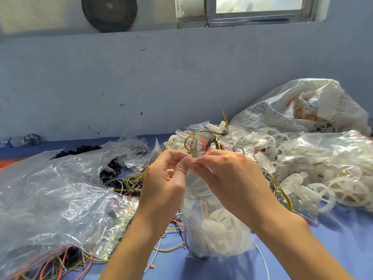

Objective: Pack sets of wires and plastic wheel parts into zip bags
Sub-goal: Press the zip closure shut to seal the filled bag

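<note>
Bare blue desk is showing along the near edge at the right, leaving a hand room to pass. A heap of clear bags is covering the left side, with loose wires spilling out at the near left corner. White wheels and a woven sack are crowding the far right corner, and a filled zip bag is standing mid-desk.

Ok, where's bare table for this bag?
Best spot: bare blue tabletop near right, in front of the heap of white plastic wheels. Left is crowded with clear plastic bags over loose coloured wires; wires also trail beside the held clear zip bag.
</note>
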Demonstrator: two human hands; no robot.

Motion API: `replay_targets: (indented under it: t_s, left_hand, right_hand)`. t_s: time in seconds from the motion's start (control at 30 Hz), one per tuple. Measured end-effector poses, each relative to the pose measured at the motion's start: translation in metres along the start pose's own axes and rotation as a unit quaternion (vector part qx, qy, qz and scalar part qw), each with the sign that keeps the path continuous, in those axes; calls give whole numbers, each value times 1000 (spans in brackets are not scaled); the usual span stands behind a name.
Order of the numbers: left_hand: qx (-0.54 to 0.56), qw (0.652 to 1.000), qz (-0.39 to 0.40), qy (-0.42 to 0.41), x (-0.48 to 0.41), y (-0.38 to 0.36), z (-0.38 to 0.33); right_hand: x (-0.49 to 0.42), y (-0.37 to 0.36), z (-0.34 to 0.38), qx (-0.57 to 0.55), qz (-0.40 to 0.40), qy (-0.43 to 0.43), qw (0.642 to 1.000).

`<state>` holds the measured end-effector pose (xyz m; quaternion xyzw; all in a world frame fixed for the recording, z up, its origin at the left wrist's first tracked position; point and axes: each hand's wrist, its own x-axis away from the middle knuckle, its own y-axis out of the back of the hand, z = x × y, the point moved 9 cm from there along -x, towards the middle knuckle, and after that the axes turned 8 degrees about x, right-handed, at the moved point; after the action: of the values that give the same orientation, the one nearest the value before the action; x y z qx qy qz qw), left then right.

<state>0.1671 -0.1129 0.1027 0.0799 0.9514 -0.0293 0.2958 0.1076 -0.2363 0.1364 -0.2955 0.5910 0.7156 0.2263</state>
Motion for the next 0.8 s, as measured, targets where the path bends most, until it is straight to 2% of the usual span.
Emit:
replay_targets:
  t_s: [0.17, 0.47, 0.63, 0.8]
  left_hand:
    - [3, 998, -59, 3, -5, 17, 4]
    - [0, 993, -113, -17, -15, 47, 4]
    - [-24, 992, -124, -29, -20, 65, 3]
    - [-52, 988, -131, -68, -24, 72, -7]
  right_hand:
    - [-2, 5, -4, 18, 1, 2, 1000]
    - [-1, 17, -21, 4, -7, -6, 1000]
    - [0, 18, -34, -57, 6, -32, 998]
    - [2, 29, -50, -155, -18, -74, 985]
